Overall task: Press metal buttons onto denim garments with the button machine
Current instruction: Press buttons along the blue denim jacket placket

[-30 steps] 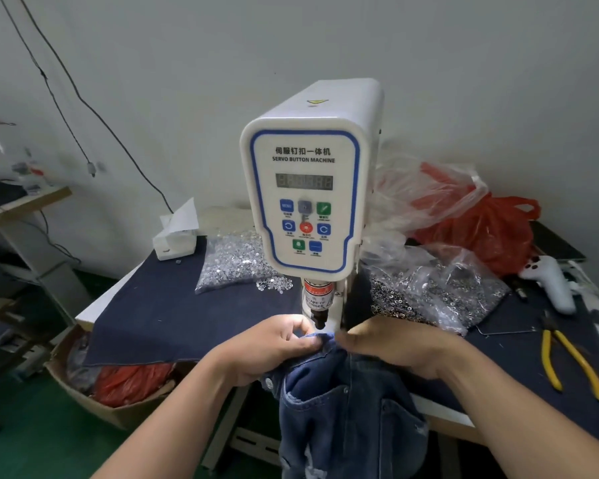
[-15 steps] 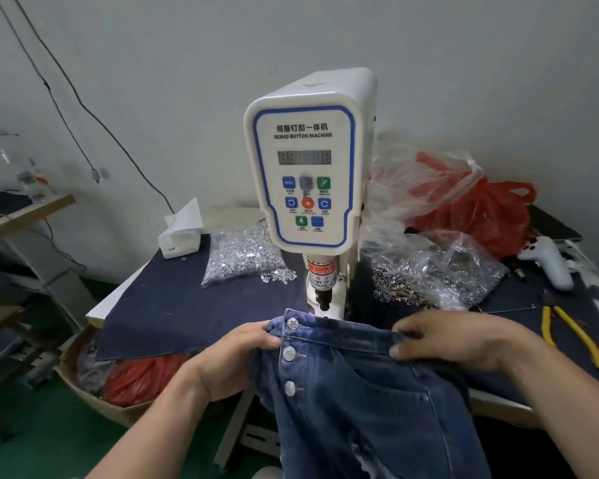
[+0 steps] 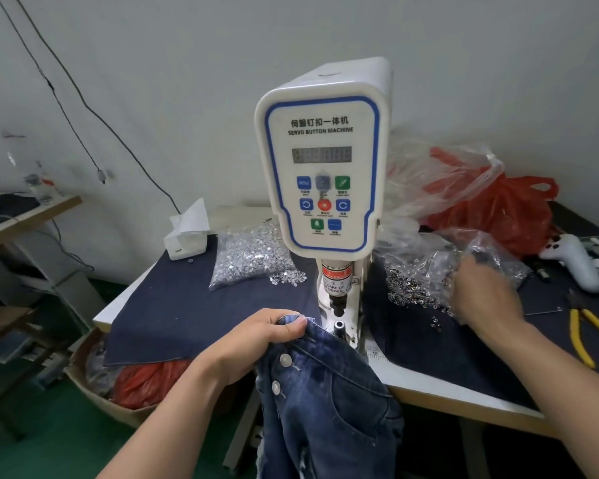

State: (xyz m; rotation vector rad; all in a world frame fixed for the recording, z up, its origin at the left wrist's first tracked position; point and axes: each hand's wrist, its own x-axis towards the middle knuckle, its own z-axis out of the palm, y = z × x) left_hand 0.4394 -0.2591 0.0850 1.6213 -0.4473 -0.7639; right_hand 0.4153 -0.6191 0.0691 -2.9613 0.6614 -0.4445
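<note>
Denim jeans (image 3: 325, 402) hang off the front edge of the work table (image 3: 426, 383), with the waistband raised to just in front of the lower die (image 3: 338, 325) of the servo button machine (image 3: 322, 174). Two metal buttons (image 3: 285, 359) are visible on the fly. The left hand (image 3: 256, 344) grips the waistband edge, fingers curled over the fabric. The right hand (image 3: 484, 299) is off the garment and extended to the right of the machine, over a clear bag of metal button parts (image 3: 429, 271); motion blur prevents telling how its fingers lie. A second clear bag of silver buttons (image 3: 248, 254) lies left of the machine on the dark cloth (image 3: 173, 312) covering the table. Yellow-handled pliers (image 3: 581, 335) lie near the right edge. A red plastic bag (image 3: 512, 209) sits behind the parts bag.
</note>
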